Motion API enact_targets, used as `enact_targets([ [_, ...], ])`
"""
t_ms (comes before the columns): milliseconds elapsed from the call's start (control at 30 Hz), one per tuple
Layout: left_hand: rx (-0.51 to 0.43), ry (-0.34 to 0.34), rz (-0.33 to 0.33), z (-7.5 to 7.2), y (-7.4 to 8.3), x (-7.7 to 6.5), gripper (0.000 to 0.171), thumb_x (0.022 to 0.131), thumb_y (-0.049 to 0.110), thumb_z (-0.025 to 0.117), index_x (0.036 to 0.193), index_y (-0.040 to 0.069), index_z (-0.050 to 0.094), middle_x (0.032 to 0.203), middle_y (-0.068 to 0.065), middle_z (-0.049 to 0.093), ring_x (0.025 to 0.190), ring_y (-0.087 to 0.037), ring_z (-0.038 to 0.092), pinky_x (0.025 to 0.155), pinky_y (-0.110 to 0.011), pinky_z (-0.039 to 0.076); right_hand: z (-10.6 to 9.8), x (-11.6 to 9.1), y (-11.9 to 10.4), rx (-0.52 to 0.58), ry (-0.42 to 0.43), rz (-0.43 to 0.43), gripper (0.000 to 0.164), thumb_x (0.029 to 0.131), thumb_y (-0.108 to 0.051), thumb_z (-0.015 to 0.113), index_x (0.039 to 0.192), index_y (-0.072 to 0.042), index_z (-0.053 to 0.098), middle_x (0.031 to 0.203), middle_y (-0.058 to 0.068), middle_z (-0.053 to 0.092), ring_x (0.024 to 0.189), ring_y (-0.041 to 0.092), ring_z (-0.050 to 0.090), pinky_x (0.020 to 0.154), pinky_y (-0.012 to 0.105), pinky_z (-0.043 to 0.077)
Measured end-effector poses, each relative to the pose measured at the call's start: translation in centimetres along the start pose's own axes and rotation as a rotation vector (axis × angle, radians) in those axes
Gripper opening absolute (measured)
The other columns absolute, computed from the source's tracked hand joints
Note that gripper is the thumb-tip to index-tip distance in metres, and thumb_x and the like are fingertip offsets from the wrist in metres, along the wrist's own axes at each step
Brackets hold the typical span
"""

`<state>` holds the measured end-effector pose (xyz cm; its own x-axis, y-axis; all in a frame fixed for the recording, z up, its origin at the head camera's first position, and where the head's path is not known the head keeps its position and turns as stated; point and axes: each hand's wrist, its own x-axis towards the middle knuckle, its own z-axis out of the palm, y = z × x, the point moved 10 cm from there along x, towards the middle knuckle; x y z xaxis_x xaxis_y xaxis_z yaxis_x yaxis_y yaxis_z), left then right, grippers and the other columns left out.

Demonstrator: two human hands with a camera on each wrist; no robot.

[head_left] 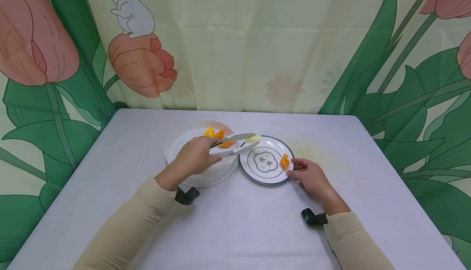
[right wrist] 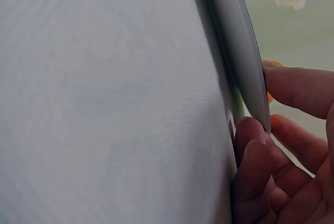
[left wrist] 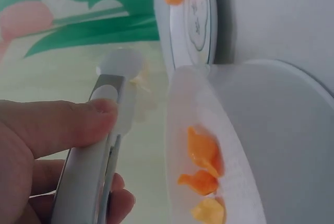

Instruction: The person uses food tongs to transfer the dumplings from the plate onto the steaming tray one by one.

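My left hand grips a pair of metal tongs with pale tips, thumb laid along the upper arm. Between the tips is a pale yellow piece, held over the far left rim of the white plate. That plate has a dark blue edge and a printed emblem in its middle. My right hand pinches the plate's right rim, with fingers both above and beneath the edge. Close to those fingers, a small orange piece with a narrow tip lies on the plate.
Left of the plate stands a round white perforated basket, its edge close against the plate. Inside are a yellow piece and orange pieces. A white cloth covers the table, and a flowered curtain hangs behind.
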<state>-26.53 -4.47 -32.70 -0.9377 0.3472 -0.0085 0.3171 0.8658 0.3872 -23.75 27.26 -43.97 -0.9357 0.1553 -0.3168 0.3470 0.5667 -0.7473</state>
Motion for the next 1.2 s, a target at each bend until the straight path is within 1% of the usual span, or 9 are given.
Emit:
enact_targets([
  [100,-0.015,0.007,-0.018,-0.4,-0.6,-0.4,0.057,0.085,0.026,0.083,0.134,0.004,0.063,0.126,-0.011,0.066,0.105,-0.028,0.061,0.091,-0.044,0.05,0.0,-0.1,-0.1,0.0,0.001,0.0,0.062,0.092,-0.024,0.074,0.146,-0.008,0.049,0.132,0.019,0.051,0.103,0.03,0.051,0.076,0.029,0.049],
  [233,-0.009,0.018,-0.021,-0.9,-1.4,-0.9,0.058,0.086,0.025,0.081,0.136,0.004,0.061,0.128,-0.013,0.065,0.11,-0.03,0.061,0.092,-0.046,0.05,0.0,-0.2,-0.1,0.0,0.0,0.005,0.062,0.092,-0.024,0.074,0.146,-0.008,0.049,0.132,0.019,0.051,0.103,0.03,0.051,0.076,0.029,0.049],
  [367,-0.002,0.028,-0.026,-1.3,-2.1,-1.4,0.059,0.087,0.025,0.08,0.138,0.003,0.06,0.13,-0.016,0.063,0.116,-0.033,0.06,0.095,-0.048,0.048,0.0,-0.2,0.0,0.007,0.002,0.011,0.063,0.092,-0.024,0.075,0.146,-0.008,0.049,0.131,0.019,0.051,0.103,0.03,0.051,0.075,0.029,0.049],
  [533,0.002,0.042,-0.024,-1.6,-2.9,-1.8,0.06,0.087,0.024,0.079,0.138,0.001,0.059,0.129,-0.018,0.063,0.112,-0.033,0.061,0.091,-0.048,0.049,0.0,-0.3,0.0,0.01,0.001,0.015,0.063,0.092,-0.024,0.075,0.146,-0.008,0.049,0.132,0.02,0.05,0.105,0.031,0.05,0.076,0.029,0.049],
  [633,0.008,0.049,-0.024,-1.7,-3.4,-2.1,0.059,0.087,0.024,0.079,0.137,0.0,0.059,0.129,-0.019,0.064,0.111,-0.033,0.061,0.091,-0.048,0.049,0.0,-0.3,0.1,0.012,0.0,0.017,0.063,0.092,-0.024,0.075,0.147,-0.008,0.048,0.133,0.02,0.05,0.106,0.031,0.05,0.077,0.03,0.05],
  [1000,0.03,0.044,-0.079,-1.9,-4.9,-3.1,0.059,0.087,0.024,0.079,0.137,-0.001,0.059,0.128,-0.02,0.063,0.102,-0.031,0.061,0.085,-0.047,0.05,0.0,-0.4,0.1,0.014,-0.001,0.015,0.063,0.092,-0.025,0.074,0.147,-0.008,0.048,0.132,0.019,0.05,0.104,0.03,0.051,0.076,0.029,0.049],
  [1200,0.03,0.055,-0.082,-1.9,-5.5,-3.5,0.058,0.086,0.022,0.08,0.134,-0.003,0.06,0.124,-0.021,0.065,0.097,-0.029,0.062,0.081,-0.045,0.051,0.1,-0.4,0.1,0.01,0.0,0.013,0.063,0.092,-0.025,0.074,0.147,-0.008,0.048,0.133,0.019,0.051,0.104,0.03,0.051,0.076,0.03,0.05],
])
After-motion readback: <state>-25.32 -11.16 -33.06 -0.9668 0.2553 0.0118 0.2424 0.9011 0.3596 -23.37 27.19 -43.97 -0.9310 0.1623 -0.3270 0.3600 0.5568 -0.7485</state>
